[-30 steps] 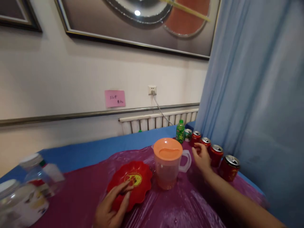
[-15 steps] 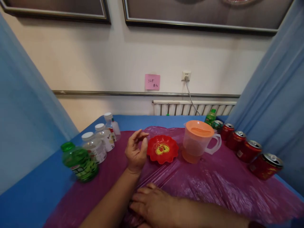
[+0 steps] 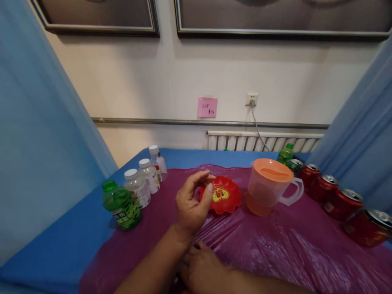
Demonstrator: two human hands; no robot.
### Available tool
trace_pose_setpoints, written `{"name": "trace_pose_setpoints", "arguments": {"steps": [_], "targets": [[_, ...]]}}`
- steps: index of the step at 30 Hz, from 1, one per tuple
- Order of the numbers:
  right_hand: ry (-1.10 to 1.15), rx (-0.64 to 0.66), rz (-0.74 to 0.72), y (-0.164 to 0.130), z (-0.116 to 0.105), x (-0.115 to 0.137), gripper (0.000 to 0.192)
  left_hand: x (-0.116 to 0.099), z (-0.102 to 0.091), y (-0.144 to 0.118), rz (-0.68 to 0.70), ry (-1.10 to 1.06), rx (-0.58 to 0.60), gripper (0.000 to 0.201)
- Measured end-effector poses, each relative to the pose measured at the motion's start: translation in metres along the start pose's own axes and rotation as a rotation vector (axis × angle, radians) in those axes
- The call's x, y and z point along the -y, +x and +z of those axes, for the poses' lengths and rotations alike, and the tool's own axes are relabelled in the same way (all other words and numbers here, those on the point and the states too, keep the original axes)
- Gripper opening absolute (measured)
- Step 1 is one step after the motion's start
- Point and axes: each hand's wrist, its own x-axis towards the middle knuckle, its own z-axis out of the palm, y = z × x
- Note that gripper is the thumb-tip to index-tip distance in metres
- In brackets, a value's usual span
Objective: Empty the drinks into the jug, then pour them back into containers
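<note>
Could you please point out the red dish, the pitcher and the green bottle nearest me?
red dish (image 3: 225, 198), head view, on its centre emblem
pitcher (image 3: 263, 196), head view, on its clear wall
green bottle (image 3: 122, 206), head view, on its body

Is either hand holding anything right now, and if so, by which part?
Neither holds anything. The left hand hovers open, fingers curled, just before the red dish. The right hand rests flat on the purple plastic sheet.
</note>
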Motion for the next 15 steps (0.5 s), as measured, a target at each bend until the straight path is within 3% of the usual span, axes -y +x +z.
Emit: {"name": "trace_pose_setpoints", "arguments": {"steps": [3,6,8,10,13,15], "targets": [[0.023,0.002,0.053,0.001,0.004,0.003,0.065,-0.012,-0.015,-0.012,-0.005,0.062,0.081,0.031],[0.075,0.013,0.099,-0.002,-0.001,0.005,0.074,-0.015,-0.042,-0.029,-0.018,0.215,0.049,0.033],[0.142,0.033,0.063,-0.006,-0.013,0.005,0.079,-0.011,-0.066,-0.038,-0.027,0.37,-0.087,0.041],[0.22,0.056,0.01,-0.011,-0.028,0.003,0.082,-0.002,-0.095,-0.043,-0.031,0.537,-0.322,0.06],[0.317,0.072,-0.026,-0.02,-0.052,-0.001,0.075,0.017,-0.141,-0.044,-0.189,0.858,-0.569,0.087],[0.359,0.07,-0.007,-0.03,-0.065,-0.002,0.068,0.032,-0.169,-0.044,-0.379,0.99,-0.593,0.101]]}}
